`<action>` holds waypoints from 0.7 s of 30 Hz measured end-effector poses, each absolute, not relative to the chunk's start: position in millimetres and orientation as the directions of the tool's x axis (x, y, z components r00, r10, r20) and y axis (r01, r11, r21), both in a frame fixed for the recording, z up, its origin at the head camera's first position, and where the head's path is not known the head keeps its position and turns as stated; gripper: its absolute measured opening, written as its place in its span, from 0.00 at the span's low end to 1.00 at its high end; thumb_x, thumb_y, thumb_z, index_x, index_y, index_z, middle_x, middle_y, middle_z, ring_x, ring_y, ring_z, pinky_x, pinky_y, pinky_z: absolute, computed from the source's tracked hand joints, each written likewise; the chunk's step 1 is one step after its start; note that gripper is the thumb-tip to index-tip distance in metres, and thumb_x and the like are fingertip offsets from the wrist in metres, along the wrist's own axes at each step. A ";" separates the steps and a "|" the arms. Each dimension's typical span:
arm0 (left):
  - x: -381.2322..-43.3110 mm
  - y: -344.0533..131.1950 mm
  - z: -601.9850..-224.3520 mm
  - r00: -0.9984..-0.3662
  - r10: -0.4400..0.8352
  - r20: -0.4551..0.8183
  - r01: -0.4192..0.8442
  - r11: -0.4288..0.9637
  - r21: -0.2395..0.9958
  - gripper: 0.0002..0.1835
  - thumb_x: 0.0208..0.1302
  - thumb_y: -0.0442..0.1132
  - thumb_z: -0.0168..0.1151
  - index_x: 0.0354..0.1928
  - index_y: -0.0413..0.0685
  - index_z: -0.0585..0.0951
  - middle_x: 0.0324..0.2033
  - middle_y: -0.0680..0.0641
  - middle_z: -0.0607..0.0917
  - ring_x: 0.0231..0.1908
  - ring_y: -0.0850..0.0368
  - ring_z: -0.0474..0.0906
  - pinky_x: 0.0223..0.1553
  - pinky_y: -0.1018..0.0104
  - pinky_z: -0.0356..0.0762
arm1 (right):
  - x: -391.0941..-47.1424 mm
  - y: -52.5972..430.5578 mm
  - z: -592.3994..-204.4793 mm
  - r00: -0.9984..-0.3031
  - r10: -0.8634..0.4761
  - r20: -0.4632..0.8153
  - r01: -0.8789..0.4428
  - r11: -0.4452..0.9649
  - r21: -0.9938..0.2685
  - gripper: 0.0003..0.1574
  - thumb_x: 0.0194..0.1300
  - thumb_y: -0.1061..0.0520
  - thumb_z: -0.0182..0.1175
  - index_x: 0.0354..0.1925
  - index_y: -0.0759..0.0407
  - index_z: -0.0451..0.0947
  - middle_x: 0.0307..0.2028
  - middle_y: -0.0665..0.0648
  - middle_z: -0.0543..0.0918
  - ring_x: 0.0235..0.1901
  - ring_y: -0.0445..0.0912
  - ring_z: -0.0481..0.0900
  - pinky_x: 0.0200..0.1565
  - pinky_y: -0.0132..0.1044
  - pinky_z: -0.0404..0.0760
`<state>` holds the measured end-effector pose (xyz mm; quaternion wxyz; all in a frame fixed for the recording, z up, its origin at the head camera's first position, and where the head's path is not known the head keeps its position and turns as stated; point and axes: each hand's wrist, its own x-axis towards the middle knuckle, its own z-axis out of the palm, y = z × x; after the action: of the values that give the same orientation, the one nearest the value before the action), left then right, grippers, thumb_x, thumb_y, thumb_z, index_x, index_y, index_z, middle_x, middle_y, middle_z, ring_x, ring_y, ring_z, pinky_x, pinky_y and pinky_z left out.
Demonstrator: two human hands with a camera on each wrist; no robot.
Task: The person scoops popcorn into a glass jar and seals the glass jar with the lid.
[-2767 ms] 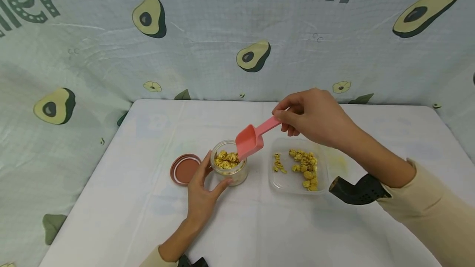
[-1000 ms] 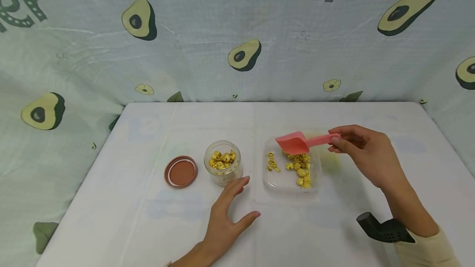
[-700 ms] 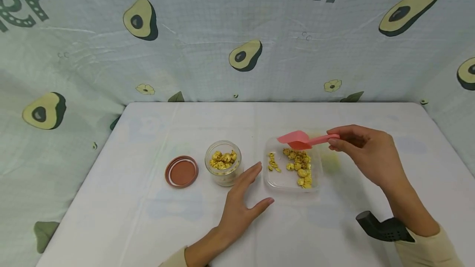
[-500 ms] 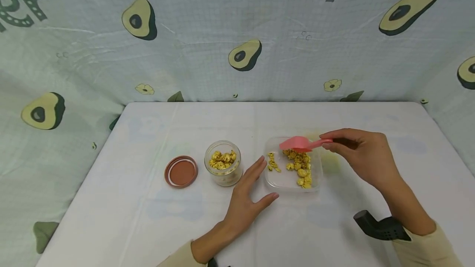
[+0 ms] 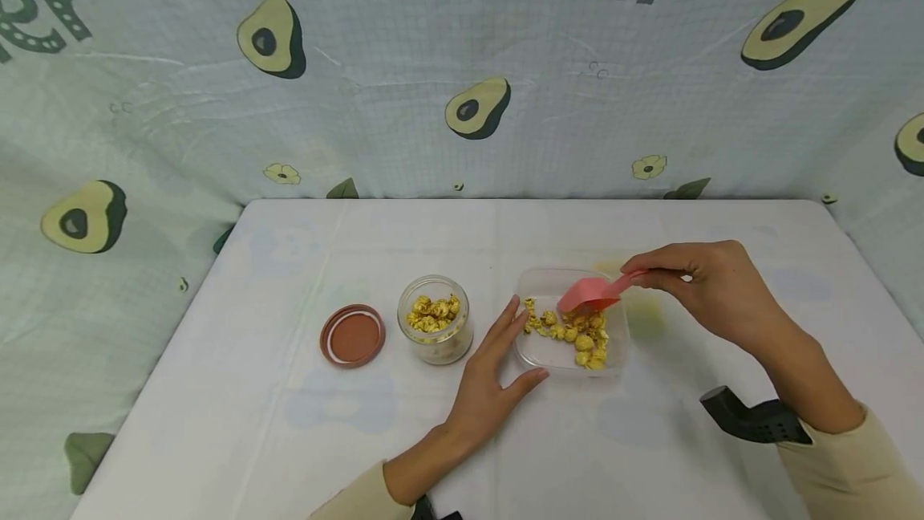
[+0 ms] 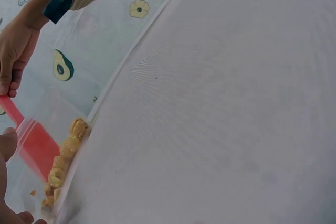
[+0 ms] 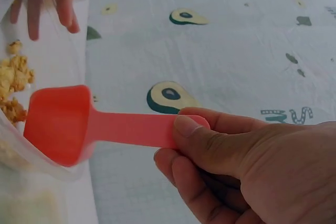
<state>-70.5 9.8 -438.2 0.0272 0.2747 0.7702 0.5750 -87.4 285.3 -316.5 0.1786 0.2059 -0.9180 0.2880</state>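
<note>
In the head view my right hand [image 5: 711, 287] pinches the handle of a pink plastic scoop [image 5: 590, 293] between thumb and fingers. The scoop's bowl is tilted down inside a clear plastic container [image 5: 552, 355], against golden popcorn [image 5: 583, 342]. In the right wrist view the scoop [image 7: 60, 124] dips over the container's wall beside the popcorn [image 7: 16, 74]. My left hand [image 5: 485, 396] rests at the container's near left corner, fingers extended along the left side and thumb spread along the front. A glass jar [image 5: 437, 348] holding popcorn stands left of the container, uncovered.
A reddish-brown jar lid [image 5: 354, 338] lies on the white-covered table [image 5: 289, 456], left of the jar. Behind the table hangs a pale cloth [image 5: 382, 46] printed with avocados. A black device [image 5: 754, 416] is strapped at my right wrist.
The scoop went from over the jar to the container and down into the popcorn, pushing pieces leftward. My left hand let go of the jar and moved right to the container's corner.
</note>
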 end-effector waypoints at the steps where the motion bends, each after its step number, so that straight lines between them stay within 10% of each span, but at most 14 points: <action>1: -70.7 9.9 -438.9 -0.847 0.455 0.275 0.393 0.187 0.900 0.39 0.60 0.41 0.68 0.71 0.43 0.63 0.73 0.53 0.54 0.70 0.61 0.50 0.69 0.60 0.54 | -86.9 287.1 -315.7 -0.857 -0.270 0.440 -0.472 0.753 -0.459 0.21 0.43 0.70 0.73 0.37 0.53 0.88 0.31 0.46 0.87 0.32 0.28 0.80 0.32 0.18 0.76; 21: -71.3 10.2 -442.0 -0.839 0.458 0.295 0.409 0.173 0.896 0.38 0.60 0.39 0.67 0.71 0.42 0.62 0.73 0.51 0.54 0.71 0.60 0.49 0.69 0.60 0.52 | -72.7 285.4 -327.1 -0.969 -0.102 0.223 -0.202 0.846 -0.493 0.10 0.63 0.54 0.65 0.42 0.56 0.85 0.21 0.43 0.83 0.23 0.36 0.80 0.22 0.31 0.72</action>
<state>-71.3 10.2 -442.0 0.0210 0.2833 0.7655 0.5774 -72.7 285.4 -327.1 0.0945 0.0795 -0.9562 0.2655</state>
